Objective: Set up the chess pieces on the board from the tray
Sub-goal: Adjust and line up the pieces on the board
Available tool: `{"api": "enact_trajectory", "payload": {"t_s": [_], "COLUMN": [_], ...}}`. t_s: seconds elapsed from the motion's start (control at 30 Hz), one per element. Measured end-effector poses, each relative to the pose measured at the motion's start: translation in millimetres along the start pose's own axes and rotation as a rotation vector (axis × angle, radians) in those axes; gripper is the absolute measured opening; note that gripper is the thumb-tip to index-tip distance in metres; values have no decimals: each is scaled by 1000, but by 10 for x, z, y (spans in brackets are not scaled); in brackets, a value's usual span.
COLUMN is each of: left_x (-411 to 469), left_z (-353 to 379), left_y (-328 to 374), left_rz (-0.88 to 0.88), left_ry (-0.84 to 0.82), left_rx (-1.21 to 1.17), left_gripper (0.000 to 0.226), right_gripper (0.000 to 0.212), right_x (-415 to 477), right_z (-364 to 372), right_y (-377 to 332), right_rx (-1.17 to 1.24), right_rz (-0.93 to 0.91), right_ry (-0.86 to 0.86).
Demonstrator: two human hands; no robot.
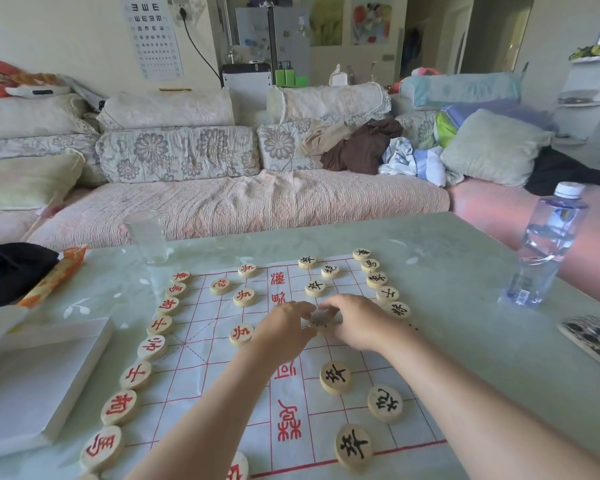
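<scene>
A white paper chess board [194, 355] with red grid lines lies on the table. Round wooden pieces stand on it: red-lettered pieces [152, 347] in a column down the left side, black-lettered pieces [377, 279] down the right. Both my hands meet over the board's middle. My left hand [283, 329] and my right hand [355, 320] touch one wooden piece [321, 321] between their fingertips; its letter is blurred. Which hand actually holds it is unclear. A white tray [32, 382] lies left of the board.
A drinking glass [147, 237] stands behind the board's far left corner. A water bottle [548, 247] stands at the right, a patterned flat object [594, 339] near the right edge, a black bag [13, 270] and orange packet at the left. A sofa runs behind the table.
</scene>
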State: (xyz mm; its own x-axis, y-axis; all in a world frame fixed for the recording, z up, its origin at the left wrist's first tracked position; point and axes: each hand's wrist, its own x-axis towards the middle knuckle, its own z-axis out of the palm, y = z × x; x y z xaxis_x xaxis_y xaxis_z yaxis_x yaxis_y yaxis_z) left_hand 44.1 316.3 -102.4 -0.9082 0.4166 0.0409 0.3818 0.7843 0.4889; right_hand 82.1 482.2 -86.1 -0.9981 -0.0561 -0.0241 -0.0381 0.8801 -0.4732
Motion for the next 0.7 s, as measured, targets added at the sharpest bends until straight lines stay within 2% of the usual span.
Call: {"api": "enact_trajectory", "payload": {"t_s": [0.17,0.37,0.47,0.6,0.7], "left_x": [40,-22,-152,-402,-573], "left_z": [19,-9,-80,-161,-156], "left_y": [-14,-6,44,153,216], "left_rz": [4,25,56,96,80], "left_ry": [21,20,52,36,-45], "left_rx": [26,37,40,62,47], "left_gripper": [35,48,46,34,29], "right_gripper": [39,55,48,24,37], "right_x": [39,-14,-113,-361,-593], "right_z": [43,-11,-51,-102,-112], "right_y": [-14,-6,-37,-127,-152], "right_rx": [4,14,18,35,2], "right_rz": [-12,21,18,8,21], "right_ry": [-4,5,39,2,-88]}}
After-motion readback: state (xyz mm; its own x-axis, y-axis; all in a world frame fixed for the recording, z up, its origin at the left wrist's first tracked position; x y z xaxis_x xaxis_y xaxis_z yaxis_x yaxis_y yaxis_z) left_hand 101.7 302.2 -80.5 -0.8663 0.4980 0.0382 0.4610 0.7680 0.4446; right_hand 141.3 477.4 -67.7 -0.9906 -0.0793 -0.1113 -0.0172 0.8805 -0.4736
